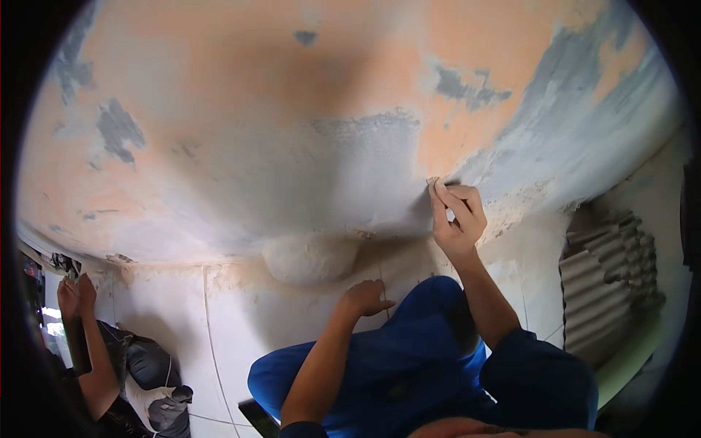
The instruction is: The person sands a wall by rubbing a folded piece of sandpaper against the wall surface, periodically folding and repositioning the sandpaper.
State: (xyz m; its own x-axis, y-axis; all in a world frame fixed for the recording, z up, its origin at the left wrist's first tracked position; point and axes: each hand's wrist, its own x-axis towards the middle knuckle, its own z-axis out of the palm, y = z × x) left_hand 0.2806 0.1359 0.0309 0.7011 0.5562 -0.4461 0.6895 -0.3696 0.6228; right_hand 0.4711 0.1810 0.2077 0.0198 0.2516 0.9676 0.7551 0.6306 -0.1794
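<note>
My right hand (460,217) is raised to the patchy orange and grey wall (380,175). Thumb and fingers are pinched together, the tips against the wall's surface; a small pale bit shows at them, too little to name. Lower and to the left, my left hand (365,296) hangs by my bent knee in blue trousers (431,314), above the pale tiled floor. Its thumb stands apart from the bent fingers, and nothing shows in it. A rounded, dusty pale bulge (310,259) sticks out at the foot of the wall, beyond that hand.
Broken grey corrugated sheets (606,277) stand at the right, with a pale green curved object (635,358) below them. Another person's hands (77,293) are at the far left, near a black bag (152,365). Crumbled plaster (522,201) lines the wall's lower edge.
</note>
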